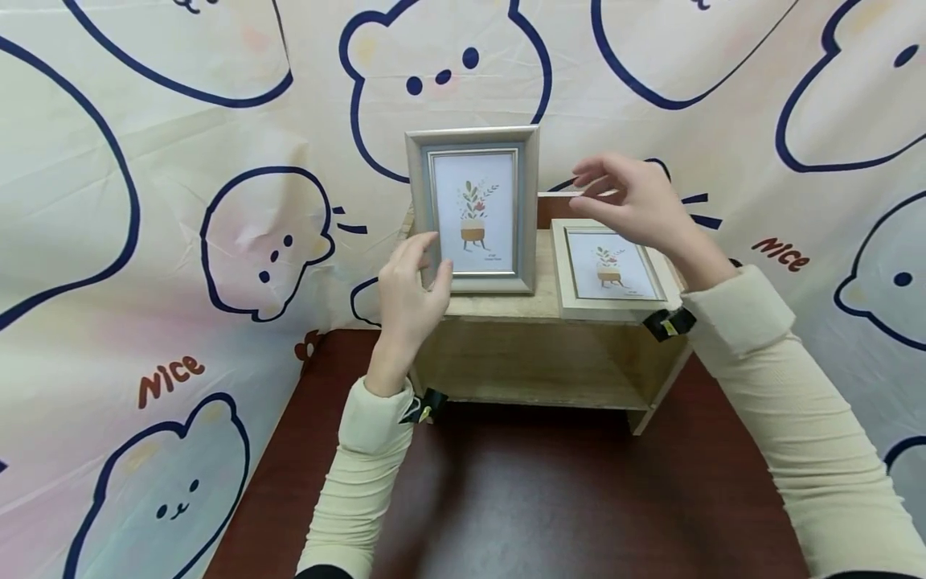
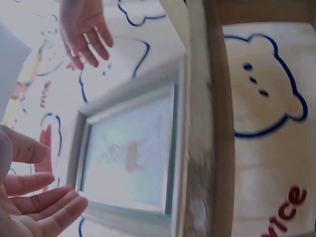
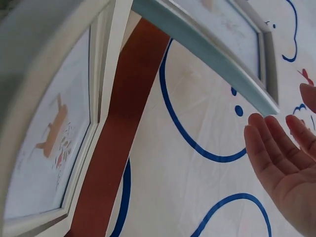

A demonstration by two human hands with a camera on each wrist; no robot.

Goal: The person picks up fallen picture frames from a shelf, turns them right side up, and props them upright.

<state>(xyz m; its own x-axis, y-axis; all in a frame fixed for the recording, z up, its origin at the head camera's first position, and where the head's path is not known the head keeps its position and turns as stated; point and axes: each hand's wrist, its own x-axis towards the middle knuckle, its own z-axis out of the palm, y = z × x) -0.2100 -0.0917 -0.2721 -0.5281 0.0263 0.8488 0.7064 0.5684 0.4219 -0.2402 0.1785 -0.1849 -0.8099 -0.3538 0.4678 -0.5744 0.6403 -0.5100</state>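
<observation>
A silver-grey picture frame (image 1: pixel 472 283) with a potted-plant print stands upright on a small wooden shelf unit (image 1: pixel 470 307). Beside its left edge is my left hand (image 1: pixel 408 281), thumb and fingers spread and loosely bent; whether the fingertips touch the frame I cannot tell. A cream picture frame (image 1: pixel 567 273) with a similar print lies face up on the shelf's right part. Above it hovers my right hand (image 1: pixel 637 197), fingers loosely bent and holding nothing. The left wrist view has the left hand (image 2: pixel 44 202) by the grey frame (image 2: pixel 180 148); in the right wrist view the right hand (image 3: pixel 286 163) is apart from the cream frame (image 3: pixel 106 74).
The shelf unit stands on a dark red-brown table (image 1: pixel 564 498), against a cloth backdrop (image 1: pixel 304 241) printed with cartoon bears. Its open compartment (image 1: pixel 535 362) faces me. A reddish-brown strip (image 1: pixel 553 211) runs behind the frames at the back of the shelf.
</observation>
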